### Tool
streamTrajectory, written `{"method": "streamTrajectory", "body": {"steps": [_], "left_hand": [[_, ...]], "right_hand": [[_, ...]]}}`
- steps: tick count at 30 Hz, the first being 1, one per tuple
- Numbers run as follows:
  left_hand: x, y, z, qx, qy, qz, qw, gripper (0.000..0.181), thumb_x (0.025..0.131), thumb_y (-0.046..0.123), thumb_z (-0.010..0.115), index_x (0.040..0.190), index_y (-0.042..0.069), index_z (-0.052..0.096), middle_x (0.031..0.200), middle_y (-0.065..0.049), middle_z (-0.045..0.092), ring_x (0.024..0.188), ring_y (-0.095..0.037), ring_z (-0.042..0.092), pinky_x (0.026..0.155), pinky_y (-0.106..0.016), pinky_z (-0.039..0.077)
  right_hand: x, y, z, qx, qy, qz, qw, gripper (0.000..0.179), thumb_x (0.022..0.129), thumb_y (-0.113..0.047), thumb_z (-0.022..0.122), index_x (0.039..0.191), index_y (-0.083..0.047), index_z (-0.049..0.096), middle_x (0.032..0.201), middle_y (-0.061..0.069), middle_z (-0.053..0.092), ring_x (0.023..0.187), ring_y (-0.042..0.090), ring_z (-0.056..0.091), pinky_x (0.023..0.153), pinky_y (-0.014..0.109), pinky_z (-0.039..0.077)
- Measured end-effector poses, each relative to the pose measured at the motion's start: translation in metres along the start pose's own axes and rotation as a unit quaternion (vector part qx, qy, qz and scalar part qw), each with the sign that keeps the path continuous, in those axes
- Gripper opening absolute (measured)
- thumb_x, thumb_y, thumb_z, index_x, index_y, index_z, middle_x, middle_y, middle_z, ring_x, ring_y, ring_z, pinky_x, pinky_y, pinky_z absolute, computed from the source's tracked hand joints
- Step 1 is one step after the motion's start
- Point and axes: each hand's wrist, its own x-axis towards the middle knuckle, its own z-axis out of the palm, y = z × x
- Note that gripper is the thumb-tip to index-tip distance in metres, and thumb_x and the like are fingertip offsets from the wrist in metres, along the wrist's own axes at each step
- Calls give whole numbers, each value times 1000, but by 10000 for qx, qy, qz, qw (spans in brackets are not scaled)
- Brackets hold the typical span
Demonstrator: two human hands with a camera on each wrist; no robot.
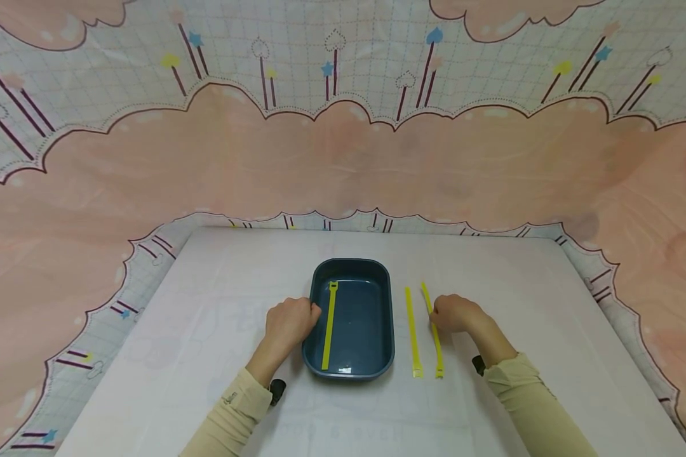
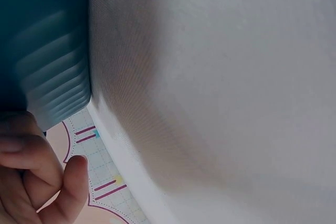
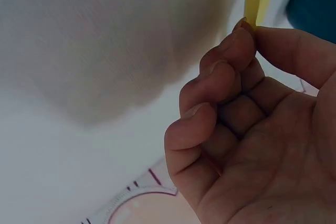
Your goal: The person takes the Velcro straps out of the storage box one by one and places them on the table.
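A dark blue plastic tray [image 1: 366, 324] stands in the middle of the table. My left hand [image 1: 289, 322] grips its left rim, with fingers curled at the tray wall [image 2: 52, 66] in the left wrist view. Inside the tray, along the left side, lies a yellow cable strap [image 1: 329, 327] with a slotted head at the far end. To the right of the tray, my right hand [image 1: 456, 313] pinches a second yellow cable strap [image 1: 437, 352] between thumb and fingertips, clearly seen in the right wrist view. A third yellow cable strap [image 1: 413, 333] lies between that one and the tray.
A white cloth covers the table [image 1: 217, 273]. Behind it and along both sides hangs a pink and white patterned curtain [image 1: 343, 152]. Dark wrist cameras are worn below both sleeves.
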Motion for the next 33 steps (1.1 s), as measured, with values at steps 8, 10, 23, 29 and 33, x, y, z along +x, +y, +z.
{"method": "streamTrajectory", "body": {"steps": [8,10,23,29,33], "left_hand": [[-1,1,1,26,35,37,10000,36,91,20,51,56,11,50,51,-1,41,45,-17,43,44,-28,30],[-1,2,1,39,42,37,10000,36,91,20,51,56,11,50,50,-1,41,45,-17,43,44,-28,30],[-1,2,0,24,60,65,10000,36,91,20,51,56,11,49,50,-1,41,44,-17,43,43,-28,30],[-2,2,-1,32,49,37,10000,36,91,20,51,56,11,50,50,-1,41,44,-17,43,44,-28,30],[-2,2,-1,24,59,28,10000,35,90,19,51,56,11,49,50,-1,41,44,-17,43,44,-28,30]], "right_hand": [[10,8,8,71,46,-17,10000,17,92,-15,53,91,0,61,75,6,55,68,20,51,62,32,40],[11,9,8,67,51,-3,10000,17,92,-15,53,92,0,61,76,6,56,69,20,51,63,32,40],[14,7,9,-263,-4,180,9995,15,91,-18,57,86,-4,58,73,5,54,65,20,49,60,32,37],[12,5,7,-381,11,184,9991,16,91,-18,58,85,-4,58,73,6,54,64,20,48,59,32,37],[12,5,6,-435,68,108,9990,15,91,-17,58,84,-3,59,74,7,55,63,20,48,59,33,38]]}}
